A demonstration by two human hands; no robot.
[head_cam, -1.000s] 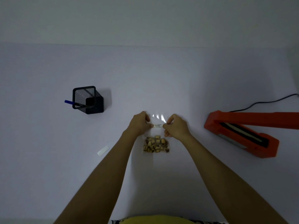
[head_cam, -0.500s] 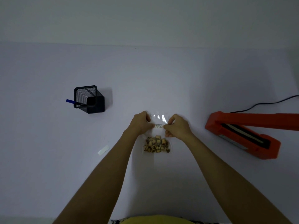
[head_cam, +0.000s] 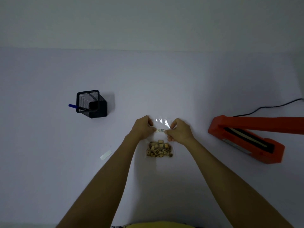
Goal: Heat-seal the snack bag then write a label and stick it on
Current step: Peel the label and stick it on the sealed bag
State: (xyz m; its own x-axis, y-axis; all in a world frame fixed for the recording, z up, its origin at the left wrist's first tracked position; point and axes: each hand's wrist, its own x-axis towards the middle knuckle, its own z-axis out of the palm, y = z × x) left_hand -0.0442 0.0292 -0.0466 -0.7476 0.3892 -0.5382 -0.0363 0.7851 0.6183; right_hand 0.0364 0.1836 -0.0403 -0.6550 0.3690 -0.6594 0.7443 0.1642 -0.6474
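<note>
A clear snack bag [head_cam: 160,149] with brown snack pieces in its lower half lies flat on the white table. A small written label [head_cam: 160,130] lies across the bag's upper part. My left hand [head_cam: 143,128] pinches the label's left end and my right hand [head_cam: 180,131] pinches its right end, with both sets of fingertips down on the bag. The bag's top edge shines between my hands.
A black mesh pen holder [head_cam: 91,103] with a blue pen [head_cam: 73,106] stands at the left. A white strip of backing paper [head_cam: 106,155] lies left of my left forearm. The orange heat sealer [head_cam: 246,137] stands open at the right, its black cord [head_cam: 269,106] trailing off.
Both hands stay on the label's ends and have barely moved. The view has shifted slightly.
</note>
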